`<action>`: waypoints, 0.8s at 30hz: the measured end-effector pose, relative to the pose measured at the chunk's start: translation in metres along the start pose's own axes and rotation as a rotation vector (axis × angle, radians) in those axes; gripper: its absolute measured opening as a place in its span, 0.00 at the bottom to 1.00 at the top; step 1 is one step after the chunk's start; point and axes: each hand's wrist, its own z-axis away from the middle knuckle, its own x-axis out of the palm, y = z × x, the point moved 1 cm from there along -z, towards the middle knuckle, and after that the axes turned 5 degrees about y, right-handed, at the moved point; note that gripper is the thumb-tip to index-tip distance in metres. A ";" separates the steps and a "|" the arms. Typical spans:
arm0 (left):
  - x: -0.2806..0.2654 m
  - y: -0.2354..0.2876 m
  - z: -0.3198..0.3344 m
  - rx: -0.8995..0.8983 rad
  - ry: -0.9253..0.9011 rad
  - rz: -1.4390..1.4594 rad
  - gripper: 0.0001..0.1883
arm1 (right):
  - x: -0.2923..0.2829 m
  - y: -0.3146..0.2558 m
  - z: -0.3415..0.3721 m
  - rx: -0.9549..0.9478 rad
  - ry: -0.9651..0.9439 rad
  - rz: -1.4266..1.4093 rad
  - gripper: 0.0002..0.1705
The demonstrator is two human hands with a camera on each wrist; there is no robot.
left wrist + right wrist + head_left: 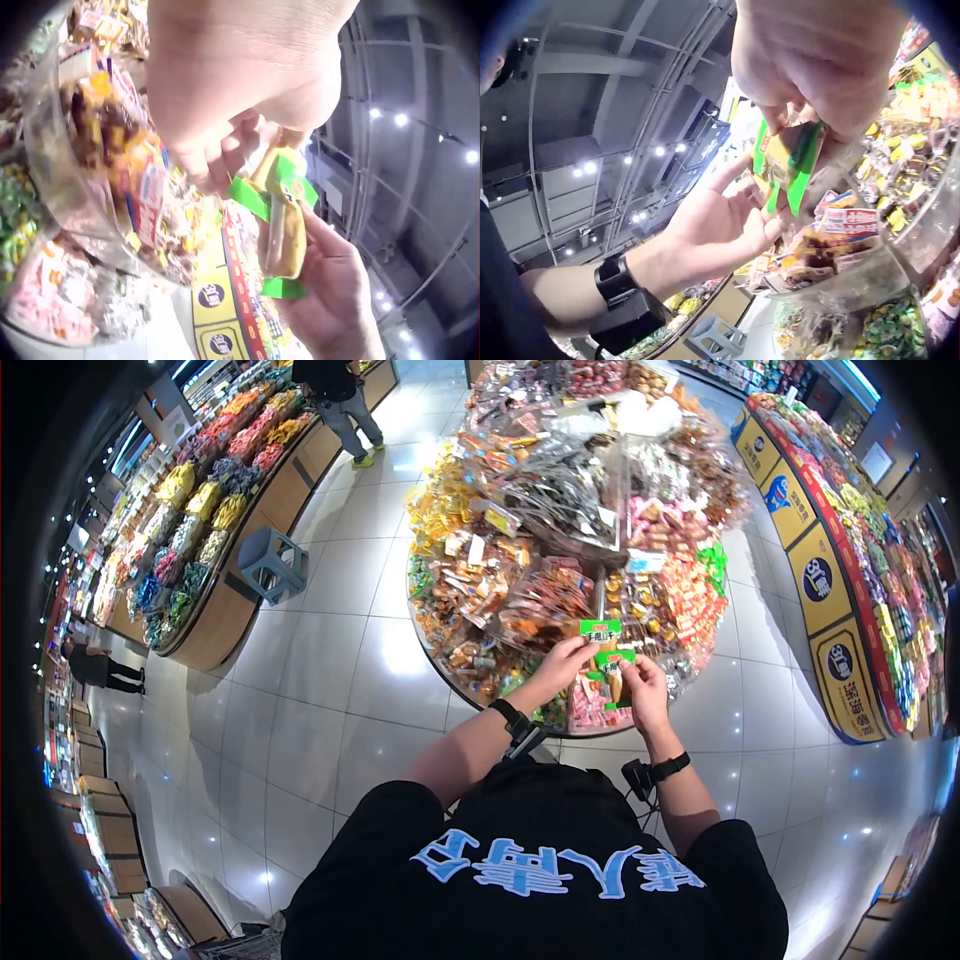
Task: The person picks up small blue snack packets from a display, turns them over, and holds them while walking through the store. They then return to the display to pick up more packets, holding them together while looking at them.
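Observation:
Above the edge of a round display heaped with wrapped snacks, both hands are close together with small green-and-tan snack packets. My left hand (pixel 562 668) pinches the upper packet (pixel 600 630), its green band printed in white characters, between thumb and fingers. Just below and to its right, my right hand (pixel 646 688) grips another packet (pixel 615 682) of the same look. The two packets overlap in the head view. Seen from the left wrist, the right hand's packet (pixel 285 244) shows a clear seam along its tan face. In the right wrist view, a packet (pixel 786 154) partly hides the left fingertips.
The snack display (pixel 540 575) has clear dividers between its piles. Yellow-fronted shelving (pixel 818 580) curves along the right. At the left stand a candy counter (pixel 235 550) and a blue-grey stool (pixel 272 565). One person (pixel 340 405) stands in the far aisle, another (pixel 103 665) at far left.

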 end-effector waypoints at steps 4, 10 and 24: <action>0.064 -0.047 0.026 0.190 -0.129 -0.239 0.11 | -0.052 0.002 0.072 0.158 0.047 -0.079 0.08; 0.147 -0.145 0.092 0.000 -0.197 -0.025 0.14 | -0.170 0.028 0.179 0.345 0.178 -0.073 0.11; 0.234 -0.180 0.219 -0.271 -0.242 -0.158 0.18 | -0.265 0.038 0.314 0.318 0.221 -0.143 0.12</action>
